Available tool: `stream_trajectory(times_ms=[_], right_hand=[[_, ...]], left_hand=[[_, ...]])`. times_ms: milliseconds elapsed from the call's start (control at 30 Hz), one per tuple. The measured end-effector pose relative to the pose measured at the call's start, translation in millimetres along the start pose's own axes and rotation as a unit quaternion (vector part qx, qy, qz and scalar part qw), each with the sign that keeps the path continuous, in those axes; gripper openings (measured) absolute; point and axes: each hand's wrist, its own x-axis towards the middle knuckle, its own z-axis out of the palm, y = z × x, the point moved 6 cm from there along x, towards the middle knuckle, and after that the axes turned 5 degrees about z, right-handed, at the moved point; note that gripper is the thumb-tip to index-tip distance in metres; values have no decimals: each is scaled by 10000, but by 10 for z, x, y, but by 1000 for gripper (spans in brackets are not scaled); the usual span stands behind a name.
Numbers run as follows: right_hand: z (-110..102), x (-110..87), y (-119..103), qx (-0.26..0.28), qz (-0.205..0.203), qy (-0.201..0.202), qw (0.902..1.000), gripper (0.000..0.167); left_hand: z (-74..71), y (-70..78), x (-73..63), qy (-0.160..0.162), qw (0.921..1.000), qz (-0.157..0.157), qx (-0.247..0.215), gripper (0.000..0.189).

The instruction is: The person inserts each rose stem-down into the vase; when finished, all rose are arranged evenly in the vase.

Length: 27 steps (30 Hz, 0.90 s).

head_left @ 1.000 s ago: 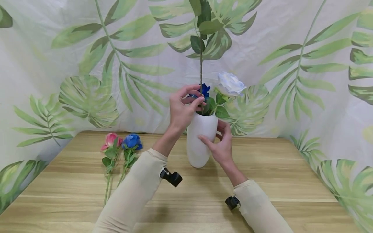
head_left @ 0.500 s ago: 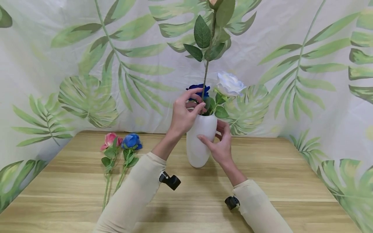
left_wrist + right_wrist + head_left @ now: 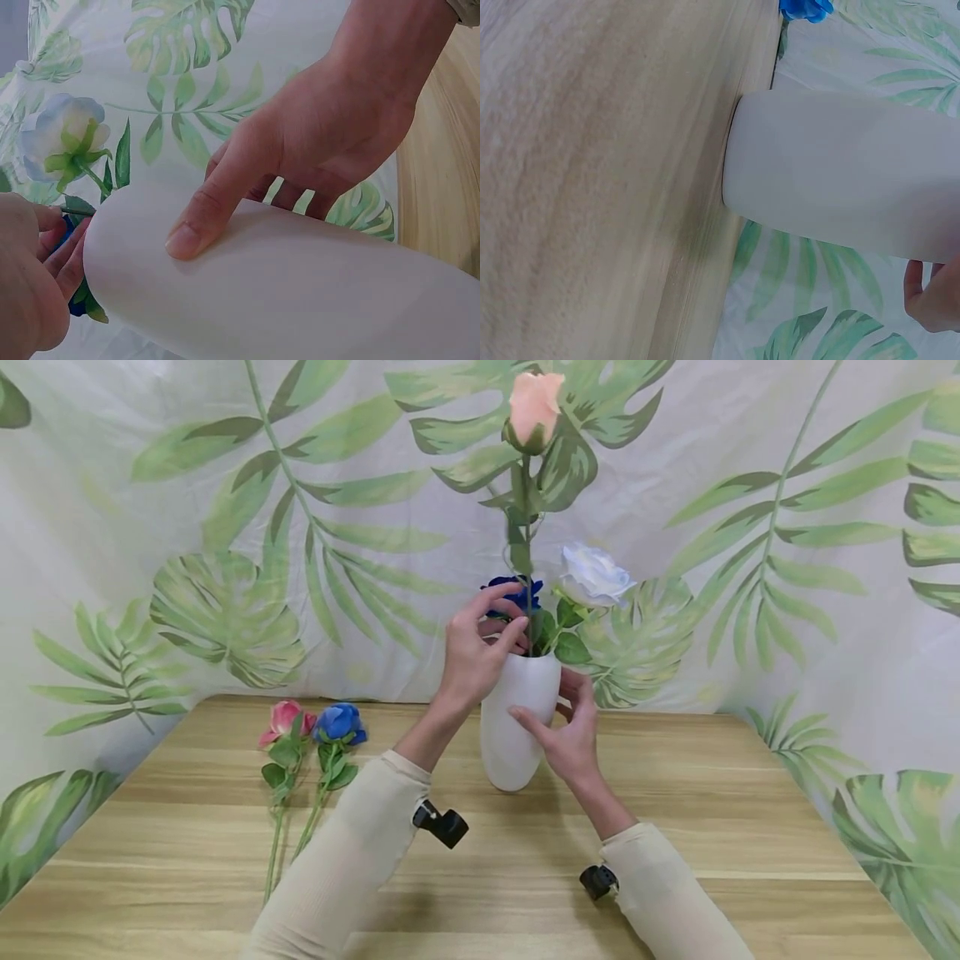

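A white vase [image 3: 516, 727] stands upright on the wooden table. My right hand [image 3: 572, 739] grips its right side, thumb across the front and fingers behind, seen also in the left wrist view (right hand [image 3: 300, 142]). Above the vase's mouth my left hand [image 3: 476, 647] pinches the stem of a peach rose [image 3: 535, 414], whose bud stands high and whose lower end is hidden in the vase. A white-blue rose [image 3: 595, 575] and a dark blue rose [image 3: 517, 589] are in the vase, the latter partly behind my left fingers. The right wrist view shows the vase's lower body [image 3: 832, 169].
On the left of the table [image 3: 675, 843] lie a pink rose [image 3: 285, 722] and a blue rose [image 3: 339, 725], stems toward me and partly hidden by my left sleeve. A leaf-patterned cloth [image 3: 375, 643] hangs behind the table.
The peach rose has come down into the vase, so its bud now shows. My left hand shifted slightly right, and the stem turned between its fingers. The right hand and vase stayed put.
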Motion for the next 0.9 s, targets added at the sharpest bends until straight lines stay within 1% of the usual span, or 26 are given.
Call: stream_trajectory(times_ms=[167,267,467,533,600,700,767,900], right_hand=[[-10,-4,-11,-11,-35,-25,10000,71],[-11,-4,-13,6,-55,-31,10000,71],[-7,4,-14,23,-93,-41,9999,72],[-8,10,-16,7,-116,-26,9999,72],[-10,11,-18,0,-123,-6,9999,72],[-10,9,-19,-11,-100,-3,9999,72],[-7,3,-16,18,-71,-8,10000,72],[-5,-4,-6,67,-44,-9,10000,70]], left_hand=[[28,-24,2,61,9998,-184,79,42],[51,-25,10,96,9996,-204,192,41],[69,-13,23,190,9993,-85,322,31],[70,-7,25,183,9991,-42,371,30],[69,-4,22,169,9991,-65,395,30],[58,-15,1,179,9990,-188,356,30],[51,-27,-12,198,9992,-263,231,30],[46,-42,-22,200,9994,-282,40,29]])
